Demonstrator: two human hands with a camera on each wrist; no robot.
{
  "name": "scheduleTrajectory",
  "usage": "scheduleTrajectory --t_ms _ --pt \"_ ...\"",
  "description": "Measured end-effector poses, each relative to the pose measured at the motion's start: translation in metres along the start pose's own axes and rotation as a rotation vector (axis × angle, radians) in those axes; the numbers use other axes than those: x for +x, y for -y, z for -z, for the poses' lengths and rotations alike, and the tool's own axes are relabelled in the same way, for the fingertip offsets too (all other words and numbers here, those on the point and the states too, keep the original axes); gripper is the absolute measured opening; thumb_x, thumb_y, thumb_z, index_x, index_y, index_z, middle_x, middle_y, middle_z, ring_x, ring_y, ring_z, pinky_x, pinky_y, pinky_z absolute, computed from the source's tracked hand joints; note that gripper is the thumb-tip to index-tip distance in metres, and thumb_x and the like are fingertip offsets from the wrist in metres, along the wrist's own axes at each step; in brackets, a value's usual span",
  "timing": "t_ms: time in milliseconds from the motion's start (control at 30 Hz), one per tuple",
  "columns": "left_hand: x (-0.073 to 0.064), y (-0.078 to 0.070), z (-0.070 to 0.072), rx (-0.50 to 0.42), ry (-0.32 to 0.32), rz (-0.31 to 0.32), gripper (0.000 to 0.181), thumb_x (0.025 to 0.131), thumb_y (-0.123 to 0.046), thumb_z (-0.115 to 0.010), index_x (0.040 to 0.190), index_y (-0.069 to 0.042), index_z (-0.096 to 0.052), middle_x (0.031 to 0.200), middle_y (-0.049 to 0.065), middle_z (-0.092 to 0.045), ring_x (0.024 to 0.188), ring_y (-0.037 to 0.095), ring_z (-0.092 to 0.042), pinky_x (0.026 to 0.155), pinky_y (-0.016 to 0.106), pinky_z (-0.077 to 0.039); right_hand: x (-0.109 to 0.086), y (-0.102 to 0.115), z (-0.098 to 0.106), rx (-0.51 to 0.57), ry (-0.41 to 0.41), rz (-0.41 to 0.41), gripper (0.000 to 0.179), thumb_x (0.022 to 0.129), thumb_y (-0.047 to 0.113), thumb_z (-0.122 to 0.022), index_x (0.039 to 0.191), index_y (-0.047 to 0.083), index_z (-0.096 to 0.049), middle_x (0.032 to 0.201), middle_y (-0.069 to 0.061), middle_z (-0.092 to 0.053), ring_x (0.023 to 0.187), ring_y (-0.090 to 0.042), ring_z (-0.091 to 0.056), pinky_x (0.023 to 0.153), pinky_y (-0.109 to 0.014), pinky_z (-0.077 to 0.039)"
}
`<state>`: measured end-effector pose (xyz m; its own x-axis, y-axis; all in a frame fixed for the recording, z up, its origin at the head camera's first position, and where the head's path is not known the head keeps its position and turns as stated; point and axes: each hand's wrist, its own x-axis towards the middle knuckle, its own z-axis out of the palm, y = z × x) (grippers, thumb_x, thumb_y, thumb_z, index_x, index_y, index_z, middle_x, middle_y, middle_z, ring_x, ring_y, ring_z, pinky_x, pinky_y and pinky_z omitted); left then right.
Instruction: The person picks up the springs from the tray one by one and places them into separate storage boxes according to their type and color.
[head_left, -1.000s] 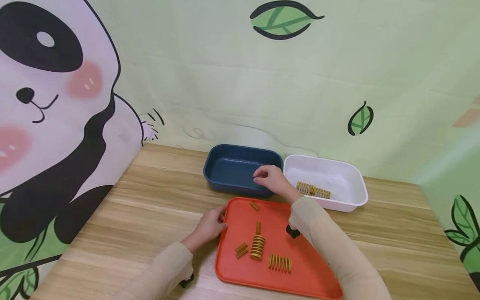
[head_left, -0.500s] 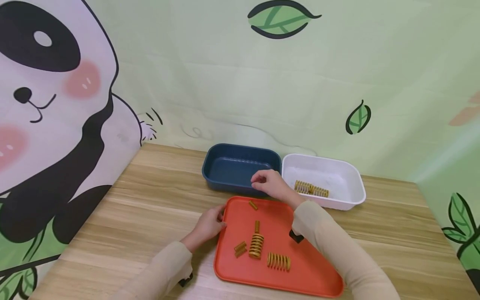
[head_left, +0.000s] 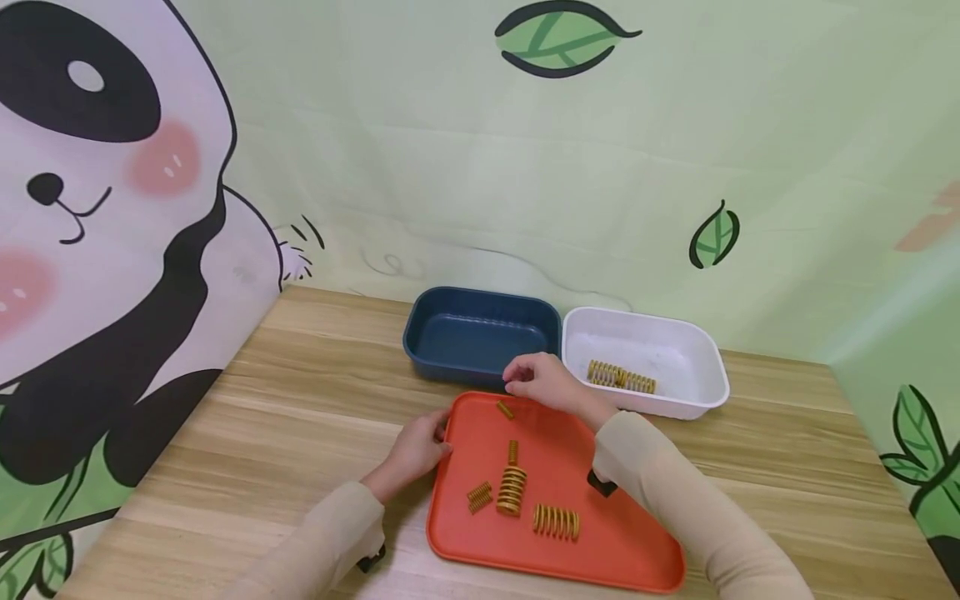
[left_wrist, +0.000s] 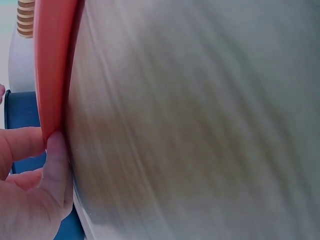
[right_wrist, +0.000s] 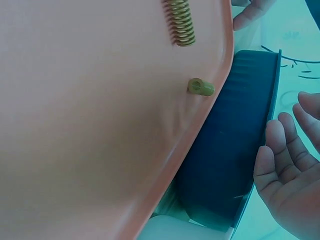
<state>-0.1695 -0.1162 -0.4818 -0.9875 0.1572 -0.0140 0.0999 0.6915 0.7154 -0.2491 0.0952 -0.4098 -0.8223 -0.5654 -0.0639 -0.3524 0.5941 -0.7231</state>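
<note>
My left hand (head_left: 415, 446) pinches the left rim of the red tray (head_left: 600, 546) between thumb and finger, which the left wrist view shows close up. Over the tray's far edge, by the front wall of the dark blue bin (head_left: 450, 367), hovers my right hand (head_left: 549, 383). Its fingers are loosely bent and hold nothing in the right wrist view. A small gold spring (head_left: 506, 409) lies just left of it. Farther down the tray are a slim spring (head_left: 513, 452), a thick spring (head_left: 511, 492), another thick spring (head_left: 556, 522) and some small springs (head_left: 479, 497).
A white bin (head_left: 693, 354) stands right of the blue one, with several gold springs (head_left: 621, 377) in it. Both bins sit behind the tray on the wooden table (head_left: 322, 350). A printed cloth backdrop (head_left: 420, 167) rises behind the table.
My right hand has come down and back from over the blue bin to the tray's far edge. My left hand keeps its place on the rim. The springs lie as before.
</note>
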Motion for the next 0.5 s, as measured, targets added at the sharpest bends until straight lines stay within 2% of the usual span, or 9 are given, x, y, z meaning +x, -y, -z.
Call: scheduleTrajectory --t_ms 233,500 --pt "-0.0001 -0.0004 -0.0007 0.012 -0.011 -0.003 0.05 0.069 0.003 -0.064 0.118 0.005 -0.052 0.068 0.006 -0.058 0.06 0.013 -0.049 0.056 0.024 -0.042 -0.0051 -0.0018 -0.0019 -0.002 0.082 -0.049 0.018 0.082 0.014 -0.06 0.096 0.004 -0.063 0.082 -0.003 -0.063 0.071 -0.014 -0.052 0.065 -0.022 -0.045" --pt "0.0 -0.0006 -0.0016 0.036 -0.01 -0.011 0.049 0.07 0.003 -0.065 0.117 0.006 -0.052 0.07 0.007 -0.059 0.062 0.014 -0.051 0.057 0.025 -0.042 -0.0095 -0.0088 -0.0076 -0.015 0.11 -0.053 0.016 0.082 0.015 -0.061 0.095 0.007 -0.064 0.081 0.0 -0.063 0.07 -0.012 -0.052 0.065 -0.024 -0.045"
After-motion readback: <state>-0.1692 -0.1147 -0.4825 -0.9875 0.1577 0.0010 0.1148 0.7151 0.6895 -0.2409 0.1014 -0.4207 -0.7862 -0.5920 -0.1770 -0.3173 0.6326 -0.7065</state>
